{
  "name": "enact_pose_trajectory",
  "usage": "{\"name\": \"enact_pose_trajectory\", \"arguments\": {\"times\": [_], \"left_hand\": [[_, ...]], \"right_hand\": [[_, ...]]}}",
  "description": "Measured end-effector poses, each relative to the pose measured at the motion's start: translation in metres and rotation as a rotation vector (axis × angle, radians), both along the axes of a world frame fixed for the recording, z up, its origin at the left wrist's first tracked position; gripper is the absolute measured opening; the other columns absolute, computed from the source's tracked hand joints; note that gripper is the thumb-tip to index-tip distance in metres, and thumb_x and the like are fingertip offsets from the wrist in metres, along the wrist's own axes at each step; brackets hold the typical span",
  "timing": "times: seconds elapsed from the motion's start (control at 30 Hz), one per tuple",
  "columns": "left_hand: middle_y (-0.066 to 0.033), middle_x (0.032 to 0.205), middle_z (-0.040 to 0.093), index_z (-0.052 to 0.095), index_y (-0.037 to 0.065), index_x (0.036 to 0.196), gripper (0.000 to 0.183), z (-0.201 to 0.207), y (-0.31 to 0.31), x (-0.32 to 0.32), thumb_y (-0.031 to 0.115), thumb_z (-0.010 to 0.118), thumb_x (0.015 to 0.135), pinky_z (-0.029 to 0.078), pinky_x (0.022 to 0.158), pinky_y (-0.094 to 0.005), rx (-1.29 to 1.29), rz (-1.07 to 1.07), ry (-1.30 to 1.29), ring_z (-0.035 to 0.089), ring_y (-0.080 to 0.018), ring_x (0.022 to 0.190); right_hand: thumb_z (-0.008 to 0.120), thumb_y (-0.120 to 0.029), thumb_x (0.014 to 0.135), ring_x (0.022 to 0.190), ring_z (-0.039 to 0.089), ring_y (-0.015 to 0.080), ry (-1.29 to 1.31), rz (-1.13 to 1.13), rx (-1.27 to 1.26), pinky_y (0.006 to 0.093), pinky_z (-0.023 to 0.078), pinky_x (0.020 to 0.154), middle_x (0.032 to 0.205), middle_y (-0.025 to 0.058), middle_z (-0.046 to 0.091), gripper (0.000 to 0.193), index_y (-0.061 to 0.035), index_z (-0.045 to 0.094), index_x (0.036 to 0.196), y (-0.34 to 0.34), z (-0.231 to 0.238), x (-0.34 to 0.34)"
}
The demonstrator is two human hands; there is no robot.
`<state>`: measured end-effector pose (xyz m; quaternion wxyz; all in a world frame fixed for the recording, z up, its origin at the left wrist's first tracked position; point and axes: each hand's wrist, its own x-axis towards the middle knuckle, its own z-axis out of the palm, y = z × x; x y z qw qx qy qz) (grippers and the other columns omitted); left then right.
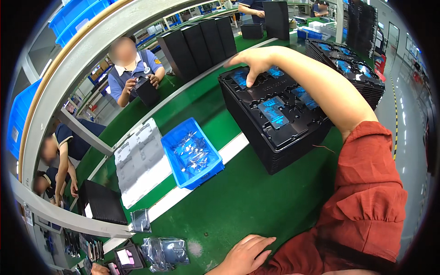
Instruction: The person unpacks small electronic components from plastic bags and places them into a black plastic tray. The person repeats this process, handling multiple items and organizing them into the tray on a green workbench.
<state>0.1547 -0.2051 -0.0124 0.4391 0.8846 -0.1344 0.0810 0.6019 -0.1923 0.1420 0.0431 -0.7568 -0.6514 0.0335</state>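
Observation:
My right hand (255,62) reaches over a stack of black plastic trays (271,123) at the right. Its thumb is apart from the fingers and over the top tray, while the fingers stretch past the far left corner; whether they touch the edge is not plain. In the top tray's pockets sit several flat parts with blue film, one of them a blue-covered piece (273,112) near the front. My left hand (247,255) lies near the front edge, by the green table (229,206), fingers stretched out and holding nothing.
A blue bin (214,167) of small bagged parts stands left of the trays, beside a grey-white moulded tray (137,160). Clear bags (165,253) lie at the lower left. Another tray stack (350,68) is at the far right. Across the bench a co-worker (133,68) holds a black box.

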Motion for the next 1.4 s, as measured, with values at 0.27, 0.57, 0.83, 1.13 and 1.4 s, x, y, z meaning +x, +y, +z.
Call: {"name": "enact_pose_trajectory", "arguments": {"times": [0.27,0.57,0.83,1.13,1.4], "left_hand": [[-0.0087,0.096,0.065,0.058,0.006,0.115,0.036,-0.011,-0.004,-0.002,0.010,0.067,0.080,0.050,0.078,-0.0369,0.023,0.043,0.074,0.061,-0.0277,0.088],[-0.0085,0.096,0.065,0.059,0.008,0.116,0.036,-0.019,-0.004,-0.006,0.011,0.067,0.080,0.050,0.078,-0.0370,0.026,0.037,0.015,0.061,-0.0278,0.089],[-0.0083,0.096,0.064,0.059,0.008,0.116,0.035,-0.021,-0.004,-0.008,0.014,0.065,0.083,0.049,0.080,-0.0366,0.040,0.069,0.039,0.060,-0.0273,0.091],[-0.0080,0.093,0.064,0.060,0.006,0.112,0.033,-0.018,-0.007,-0.007,0.009,0.065,0.079,0.049,0.077,-0.0366,0.073,0.070,-0.035,0.060,-0.0272,0.087],[-0.0096,0.096,0.065,0.060,0.005,0.111,0.033,-0.019,-0.008,-0.007,0.010,0.066,0.079,0.050,0.077,-0.0361,0.096,0.055,-0.028,0.060,-0.0271,0.088]], "right_hand": [[0.065,-0.028,0.084,0.122,0.048,0.0325,-0.158,-0.481,-0.035,0.0387,0.036,0.105,0.132,0.0187,0.049,0.057,-0.0006,0.047,0.131,-0.059,-0.015,0.033],[0.061,-0.031,0.086,0.119,0.049,0.0324,-0.085,-0.143,0.287,0.0386,0.039,0.102,0.126,0.0200,0.054,0.051,-0.0004,0.053,0.125,-0.079,-0.025,-0.002],[0.068,-0.029,0.079,0.095,0.063,0.0345,0.226,-0.871,0.038,0.0383,0.048,0.085,0.100,0.0251,0.065,0.048,0.0082,0.061,0.109,-0.171,-0.015,-0.054],[0.072,-0.021,0.069,0.086,0.063,0.0347,-0.203,-0.721,0.286,0.0414,0.050,0.077,0.082,0.0203,0.065,0.024,-0.0006,0.069,0.081,-0.187,-0.039,-0.051],[0.070,-0.009,0.073,0.076,0.064,0.0214,0.812,-0.866,0.666,0.0348,0.051,0.070,0.080,0.0133,0.067,0.018,0.0027,0.067,0.086,-0.191,-0.024,-0.045]]}}
